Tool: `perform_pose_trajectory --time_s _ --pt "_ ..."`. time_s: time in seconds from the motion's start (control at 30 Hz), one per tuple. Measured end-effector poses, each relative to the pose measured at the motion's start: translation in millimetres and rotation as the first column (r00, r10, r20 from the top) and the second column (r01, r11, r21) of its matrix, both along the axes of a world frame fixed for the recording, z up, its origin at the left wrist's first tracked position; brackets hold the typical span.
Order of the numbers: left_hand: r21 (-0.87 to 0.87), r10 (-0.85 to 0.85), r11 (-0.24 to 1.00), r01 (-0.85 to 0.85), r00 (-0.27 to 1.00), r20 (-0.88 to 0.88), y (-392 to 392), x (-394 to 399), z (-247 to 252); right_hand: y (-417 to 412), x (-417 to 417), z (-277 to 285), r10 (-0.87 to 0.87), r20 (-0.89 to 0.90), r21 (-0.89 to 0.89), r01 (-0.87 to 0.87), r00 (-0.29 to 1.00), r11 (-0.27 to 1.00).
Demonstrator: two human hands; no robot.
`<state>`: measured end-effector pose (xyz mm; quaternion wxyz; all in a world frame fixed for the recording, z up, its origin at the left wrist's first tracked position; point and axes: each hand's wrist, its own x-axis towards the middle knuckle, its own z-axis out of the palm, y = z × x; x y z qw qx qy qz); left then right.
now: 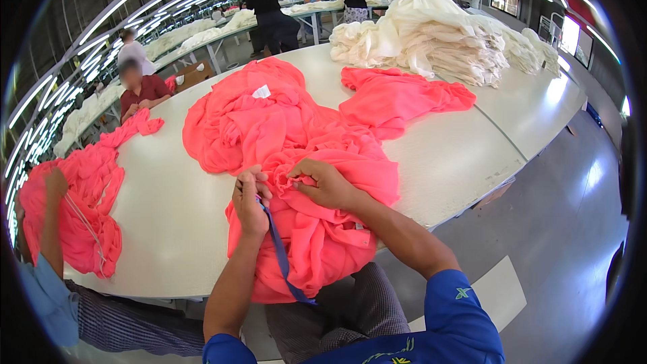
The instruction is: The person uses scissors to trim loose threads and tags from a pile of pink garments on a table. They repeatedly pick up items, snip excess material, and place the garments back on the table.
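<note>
Coral-pink garments of thin fabric [298, 136] lie bunched before me on a pale tabletop [172, 202]. My right hand [323, 184] pinches a gathered edge of the pink fabric between thumb and fingers. Just left of it, my left hand [251, 202] is at the same gathered part, palm turned up and fingers curled; what its fingertips grip is partly hidden. A blue ribbon or strap [280, 253] hangs from beside my left hand over the fabric to the table's near edge. A white label [261, 92] shows on the far part of the pile.
Another pink garment [399, 98] lies beyond my right hand. A tall heap of cream fabric [429, 40] stands at the back right. At the left, a co-worker's arm [53, 212] touches pink fabric [101, 182] with pale cords. Several people stand or sit around farther tables.
</note>
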<state>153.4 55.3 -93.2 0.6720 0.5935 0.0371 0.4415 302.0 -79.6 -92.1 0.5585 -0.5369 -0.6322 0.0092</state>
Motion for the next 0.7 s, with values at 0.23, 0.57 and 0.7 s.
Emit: perform_pose_trajectory --time_s 0.23,0.57,0.7 --pt "0.224 0.109 0.972 -0.072 0.982 -0.154 -8.3 10.1 -2.2 -2.3 -12.1 5.5 0.259 -0.107 -0.204 -0.276 0.96 0.939" --pt "0.656 0.656 0.545 -0.522 0.752 0.053 -78.5 14.7 38.4 -6.5 17.7 1.9 0.315 -0.424 -0.285 -0.455 0.849 0.844" --pt "0.667 -0.043 0.739 0.096 0.994 -0.096 -191.0 -54.0 29.9 5.7 22.0 -4.5 0.257 -0.415 -0.268 -0.387 0.873 0.882"
